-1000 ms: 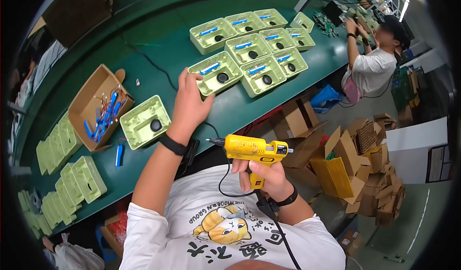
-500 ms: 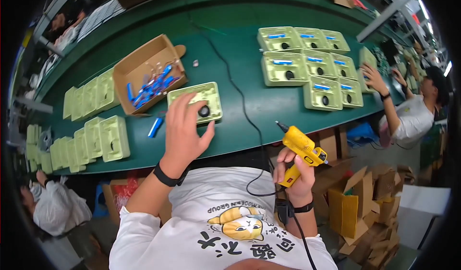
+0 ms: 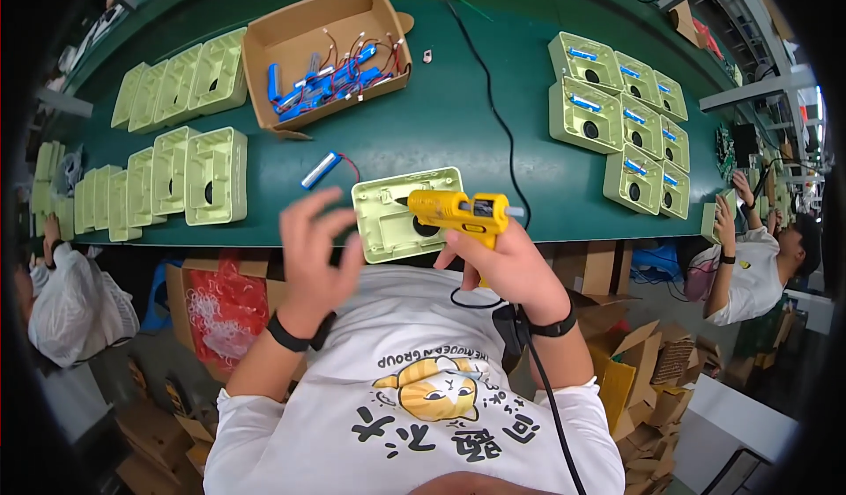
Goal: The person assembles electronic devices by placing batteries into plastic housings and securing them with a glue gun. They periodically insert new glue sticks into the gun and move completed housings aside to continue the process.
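My right hand [image 3: 515,270] grips a yellow hot glue gun [image 3: 445,210], holding its nozzle over the inside of a pale green plastic housing [image 3: 377,231]. That housing lies open side up at the table's near edge, and a round black part in it is partly covered by the gun. At the housing's left side is my left hand [image 3: 315,253], slightly blurred, fingers spread and holding nothing. Just beyond that hand a single blue cylindrical battery [image 3: 320,170] with a red lead lies on the green table [image 3: 441,125].
A cardboard box [image 3: 304,18] of blue batteries [image 3: 330,85] stands at the back. Rows of green housings [image 3: 231,165] line the left; several more, with batteries fitted [image 3: 585,103], are grouped right. A black cable [image 3: 495,99] crosses the table. A co-worker [image 3: 749,253] works far right.
The glue gun has come from beyond the table's edge to over the housing. My left hand has lifted off the housing to its left. The housing now appears nearer to me.
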Demonstrator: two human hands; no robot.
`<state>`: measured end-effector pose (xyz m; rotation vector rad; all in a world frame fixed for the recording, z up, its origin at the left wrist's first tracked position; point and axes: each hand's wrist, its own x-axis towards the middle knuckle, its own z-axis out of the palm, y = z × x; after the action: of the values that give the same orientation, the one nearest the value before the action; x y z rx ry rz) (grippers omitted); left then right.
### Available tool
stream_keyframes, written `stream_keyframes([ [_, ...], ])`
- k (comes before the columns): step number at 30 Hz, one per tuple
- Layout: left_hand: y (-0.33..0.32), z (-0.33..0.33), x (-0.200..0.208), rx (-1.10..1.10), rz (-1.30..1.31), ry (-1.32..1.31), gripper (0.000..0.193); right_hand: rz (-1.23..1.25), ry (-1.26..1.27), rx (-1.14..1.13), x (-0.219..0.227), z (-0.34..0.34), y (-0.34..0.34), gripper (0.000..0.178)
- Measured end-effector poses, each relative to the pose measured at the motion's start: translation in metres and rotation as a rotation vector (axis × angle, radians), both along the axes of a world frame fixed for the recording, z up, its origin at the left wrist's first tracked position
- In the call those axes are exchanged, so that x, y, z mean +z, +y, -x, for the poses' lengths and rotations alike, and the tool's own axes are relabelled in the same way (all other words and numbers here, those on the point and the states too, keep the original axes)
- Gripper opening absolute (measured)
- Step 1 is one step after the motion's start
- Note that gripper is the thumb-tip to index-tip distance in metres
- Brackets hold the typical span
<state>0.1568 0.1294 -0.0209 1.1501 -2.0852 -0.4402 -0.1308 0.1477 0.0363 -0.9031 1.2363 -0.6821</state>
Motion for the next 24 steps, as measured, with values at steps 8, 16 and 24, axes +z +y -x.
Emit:
stream_keyframes([
  [8, -0.077, -0.015, -0.022, 0.317, -0.122, -0.071, 0.026, -0.061, 0.352, 0.187, 0.014, -0.03, -0.034, 0.036],
  [16, -0.078, -0.027, -0.011, 0.238, -0.187, -0.024, 0.024, -0.107, 0.255, 0.199, 0.006, -0.013, -0.029, 0.036],
  [24, -0.049, -0.002, 0.004, 0.206, -0.208, 0.633, 0.022, -0.022, 0.104, -0.111, 0.007, 0.003, 0.006, 0.038],
])
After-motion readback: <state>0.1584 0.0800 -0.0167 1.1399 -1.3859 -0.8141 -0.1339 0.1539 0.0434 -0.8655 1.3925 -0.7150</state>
